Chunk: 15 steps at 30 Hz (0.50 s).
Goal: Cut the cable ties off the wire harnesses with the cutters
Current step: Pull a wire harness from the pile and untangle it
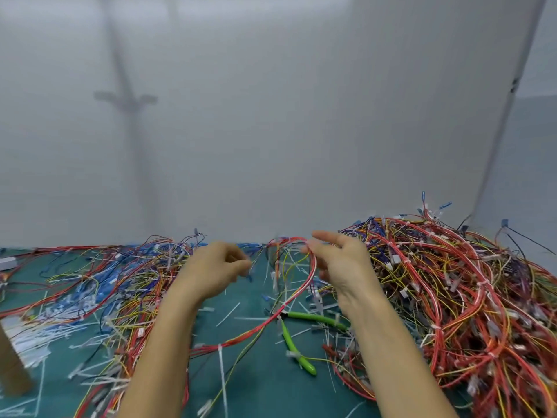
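Person seen as two limbs only. Left hand [215, 267], 7 o'clock from frame centre; right hand [340, 260], 5 o'clock. Both bare. Left forearm [162, 351] and right forearm [391, 351] bare too, running to bottom edge at 6 o'clock. Fingers slim; left fingertips [245, 263] blurred, detail unreadable. Right wrist [355, 297] narrow, faint tendon ridge along its back

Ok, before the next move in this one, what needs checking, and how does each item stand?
1. Holding cutters: not ok, they lie on the mat between the forearms.
2. Reach to cutters: ok, likely close enough.
3. Hold on harness: ok, right hand grips its red loop.
4. Grip of left hand on a wire: cannot tell, blurred.
5. Next cable tie in sight: ok, white, on the red bundle lower down.
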### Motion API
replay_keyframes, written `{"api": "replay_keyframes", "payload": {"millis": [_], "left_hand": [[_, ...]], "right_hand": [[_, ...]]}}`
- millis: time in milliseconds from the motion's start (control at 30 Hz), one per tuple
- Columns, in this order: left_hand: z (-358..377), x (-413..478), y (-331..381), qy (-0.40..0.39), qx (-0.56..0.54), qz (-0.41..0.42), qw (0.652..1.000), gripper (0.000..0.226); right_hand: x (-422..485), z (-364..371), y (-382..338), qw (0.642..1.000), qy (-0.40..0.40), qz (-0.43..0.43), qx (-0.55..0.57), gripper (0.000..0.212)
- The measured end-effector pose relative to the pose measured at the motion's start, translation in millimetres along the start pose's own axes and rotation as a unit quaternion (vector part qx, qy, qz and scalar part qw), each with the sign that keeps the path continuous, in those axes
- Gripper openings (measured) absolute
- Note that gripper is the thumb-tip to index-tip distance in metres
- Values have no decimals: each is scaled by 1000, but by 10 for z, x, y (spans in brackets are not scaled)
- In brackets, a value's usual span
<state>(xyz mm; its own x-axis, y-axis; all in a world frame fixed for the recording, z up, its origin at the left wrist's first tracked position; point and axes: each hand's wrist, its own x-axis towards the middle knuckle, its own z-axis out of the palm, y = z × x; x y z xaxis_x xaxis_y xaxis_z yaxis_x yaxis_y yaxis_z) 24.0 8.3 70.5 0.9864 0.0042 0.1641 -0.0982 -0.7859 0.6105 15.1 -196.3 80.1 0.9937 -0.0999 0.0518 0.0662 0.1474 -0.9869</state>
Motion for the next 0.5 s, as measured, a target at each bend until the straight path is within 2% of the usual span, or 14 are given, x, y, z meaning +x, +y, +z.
{"api": "replay_keyframes", "payload": {"millis": [67, 133, 300, 400, 500], "left_hand": [[22, 41, -169, 40, 121, -58, 990, 22], [80, 77, -307, 11, 196, -98, 976, 42], [95, 56, -473, -106, 199, -152, 962, 56], [-88, -2, -451, -128, 190, -115, 966, 39], [-281, -107, -290, -99, 144, -41, 984, 34]], "right_hand": [[-8, -36, -56, 999, 6, -44, 6, 15], [-21, -62, -102, 996, 8, -91, 13, 16], [-64, -110, -207, 979, 31, -202, 14, 21], [-56, -154, -266, 963, 65, -260, 35, 24], [-37, -196, -299, 949, 84, -301, 47, 27]]}}
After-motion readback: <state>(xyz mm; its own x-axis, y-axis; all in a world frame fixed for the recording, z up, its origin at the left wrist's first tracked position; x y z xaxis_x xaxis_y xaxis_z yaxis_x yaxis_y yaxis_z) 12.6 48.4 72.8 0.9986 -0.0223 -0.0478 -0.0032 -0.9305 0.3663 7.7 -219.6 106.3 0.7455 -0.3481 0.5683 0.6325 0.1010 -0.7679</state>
